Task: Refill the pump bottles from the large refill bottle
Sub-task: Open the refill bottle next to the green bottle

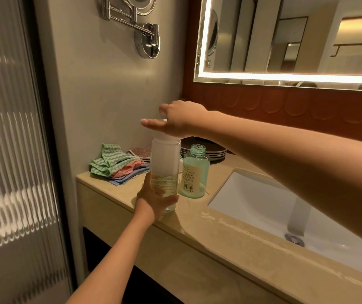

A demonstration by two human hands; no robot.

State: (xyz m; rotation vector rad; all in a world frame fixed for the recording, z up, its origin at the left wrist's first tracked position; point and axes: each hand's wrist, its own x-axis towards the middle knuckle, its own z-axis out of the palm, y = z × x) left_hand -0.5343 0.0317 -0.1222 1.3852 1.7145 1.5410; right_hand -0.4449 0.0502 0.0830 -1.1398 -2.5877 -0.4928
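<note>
A tall clear bottle with a white upper part and a white cap stands on the beige counter. My left hand grips its lower part from the left. My right hand lies on top of the white cap, thumb stretched out to the left; the other fingers are hidden from me. Right beside this bottle stands a green translucent bottle with a label and barcode. Its threaded neck is open, with no pump on it.
Folded cloths in green, pink and blue lie at the counter's back left. Dark stacked plates sit behind the bottles. A white sink with a drain lies to the right. A lit mirror hangs above.
</note>
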